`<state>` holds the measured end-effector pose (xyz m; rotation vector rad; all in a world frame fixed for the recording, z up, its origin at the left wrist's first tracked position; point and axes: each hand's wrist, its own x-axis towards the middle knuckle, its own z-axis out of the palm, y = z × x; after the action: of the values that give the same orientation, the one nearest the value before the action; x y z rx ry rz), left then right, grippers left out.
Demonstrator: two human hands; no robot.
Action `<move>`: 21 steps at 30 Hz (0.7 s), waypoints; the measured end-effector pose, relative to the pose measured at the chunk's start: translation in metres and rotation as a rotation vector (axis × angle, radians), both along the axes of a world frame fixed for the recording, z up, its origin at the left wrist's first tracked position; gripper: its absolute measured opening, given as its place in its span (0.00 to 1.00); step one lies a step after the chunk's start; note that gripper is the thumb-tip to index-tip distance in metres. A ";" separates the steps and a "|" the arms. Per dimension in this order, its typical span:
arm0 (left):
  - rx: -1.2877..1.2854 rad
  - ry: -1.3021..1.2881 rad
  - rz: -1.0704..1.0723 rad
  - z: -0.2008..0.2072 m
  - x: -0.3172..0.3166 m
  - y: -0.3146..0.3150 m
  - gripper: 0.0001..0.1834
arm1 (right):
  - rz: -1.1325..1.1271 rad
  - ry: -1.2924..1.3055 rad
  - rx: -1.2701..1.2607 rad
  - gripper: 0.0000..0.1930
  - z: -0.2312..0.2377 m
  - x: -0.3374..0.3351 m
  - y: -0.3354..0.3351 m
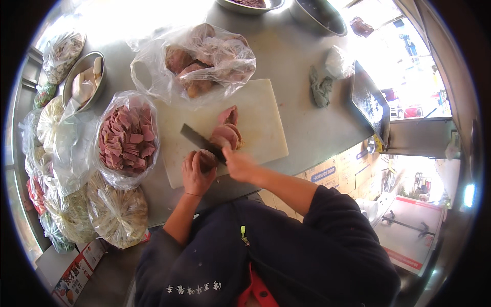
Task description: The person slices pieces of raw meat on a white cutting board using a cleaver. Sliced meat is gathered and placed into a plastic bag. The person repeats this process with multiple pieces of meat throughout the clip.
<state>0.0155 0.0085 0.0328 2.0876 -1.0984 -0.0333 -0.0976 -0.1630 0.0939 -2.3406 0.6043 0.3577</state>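
My left hand (197,174) presses a chunk of cooked reddish-brown meat (207,160) onto the white cutting board (268,115). A dark, wide-bladed kitchen knife (193,134) is gripped in my right hand (240,165), which is slightly blurred. The blade lies between the chunk and several pink meat slices (226,136) on its far side. Another pink piece (228,115) sits just beyond those slices. Left of the board, a plastic-lined container (128,140) is heaped with cut pink meat. An open clear bag (209,56) of whole meat chunks overlaps the board's far edge.
Tied bags of food (116,212) crowd the table's left side near a metal bowl (102,77). Metal bowls (319,18) stand at the far edge. On the right are a crumpled green cloth (320,88), a white plastic bundle (339,62) and a dark-rimmed tray (369,102).
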 end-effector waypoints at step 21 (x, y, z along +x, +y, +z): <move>-0.065 0.157 -0.196 0.013 0.019 0.002 0.18 | 0.454 0.140 -0.181 0.16 0.074 -0.001 -0.015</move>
<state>0.0349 0.0106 0.0459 1.8797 -1.1874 -0.2493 -0.0989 -0.1783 0.1674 -2.6354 0.1640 0.7022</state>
